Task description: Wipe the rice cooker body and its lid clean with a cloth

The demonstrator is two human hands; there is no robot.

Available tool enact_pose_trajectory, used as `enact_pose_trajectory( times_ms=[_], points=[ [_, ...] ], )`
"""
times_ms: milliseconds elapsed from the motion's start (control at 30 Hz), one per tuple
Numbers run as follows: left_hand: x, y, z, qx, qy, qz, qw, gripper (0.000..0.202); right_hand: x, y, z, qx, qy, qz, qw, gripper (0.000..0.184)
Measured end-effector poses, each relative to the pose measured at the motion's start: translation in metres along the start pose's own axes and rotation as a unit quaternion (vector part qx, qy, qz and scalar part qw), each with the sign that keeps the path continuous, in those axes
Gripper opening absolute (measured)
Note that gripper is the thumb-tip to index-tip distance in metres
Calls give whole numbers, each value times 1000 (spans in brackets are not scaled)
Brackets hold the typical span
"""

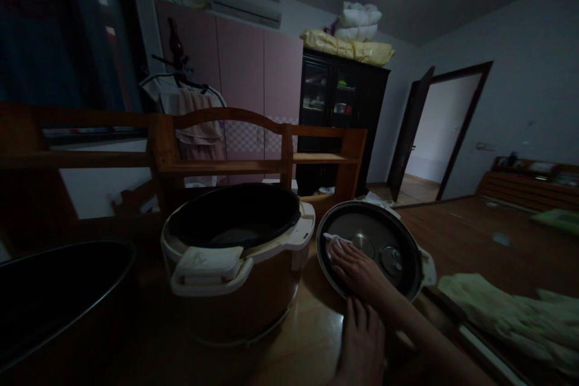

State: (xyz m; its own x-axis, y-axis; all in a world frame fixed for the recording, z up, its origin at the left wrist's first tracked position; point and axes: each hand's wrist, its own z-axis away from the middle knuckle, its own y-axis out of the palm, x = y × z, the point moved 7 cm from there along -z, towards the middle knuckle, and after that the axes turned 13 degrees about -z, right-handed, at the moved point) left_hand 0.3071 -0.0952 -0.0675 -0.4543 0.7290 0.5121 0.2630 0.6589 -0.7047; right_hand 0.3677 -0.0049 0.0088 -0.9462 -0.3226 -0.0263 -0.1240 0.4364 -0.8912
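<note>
The round metal-lined lid of the pressure cooker [375, 247] stands tilted on its edge on the wooden table [307, 338], inner face turned toward the camera, just to the right of the cooker's beige and brown body [235, 271] and close enough that the two seem to touch near the rim. A small white cloth [333, 242] lies on the upper left of the lid's inner face, and the right hand [359, 270] presses it there with fingers spread flat, the palm on the metal rather than closed around anything. The left hand [362, 341] rests lower down at the lid's bottom edge, fingers stretched out toward it; whether it grips the rim or only steadies it I cannot tell in the dim light. The cooker's body stands open, its dark inner pot [237, 217] showing. At the far left edge sits a dark round basin [58, 295]. Behind the cooker rises a wooden shelf rack [253, 145]. A pale green cloth [511, 313] lies crumpled at the right of the table.
</note>
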Motion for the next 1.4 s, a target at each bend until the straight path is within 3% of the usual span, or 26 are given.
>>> enact_pose_trajectory(
  times_ms=[100, 300, 600, 767, 1100, 1267, 1400],
  points=[
    [-1, 3, 0, 6, -2, 7, 1000, 88, 0, 0, 1, 1, 4, 5, 1000, 48],
    [0, 4, 0, -34, -43, 0, 999, 55, 0, -2, 3, -2, 9, 15, 1000, 49],
    [1, 2, 0, -27, -14, 16, 999, 83, -6, 4, 6, 5, 18, 46, 999, 50],
    [5, -3, -1, -75, -64, -13, 995, 55, -11, 5, 6, -9, 52, 71, 996, 52],
    [3, -6, -1, -61, -29, -14, 998, 66, -22, 0, 14, -53, 133, 118, 983, 60],
    [4, -6, -2, -70, -44, -20, 996, 52, -23, -1, 15, -59, 143, 129, 979, 60],
    [4, -4, -3, -70, -44, -15, 996, 53, -22, -1, 15, -57, 144, 135, 979, 57]
  ],
)
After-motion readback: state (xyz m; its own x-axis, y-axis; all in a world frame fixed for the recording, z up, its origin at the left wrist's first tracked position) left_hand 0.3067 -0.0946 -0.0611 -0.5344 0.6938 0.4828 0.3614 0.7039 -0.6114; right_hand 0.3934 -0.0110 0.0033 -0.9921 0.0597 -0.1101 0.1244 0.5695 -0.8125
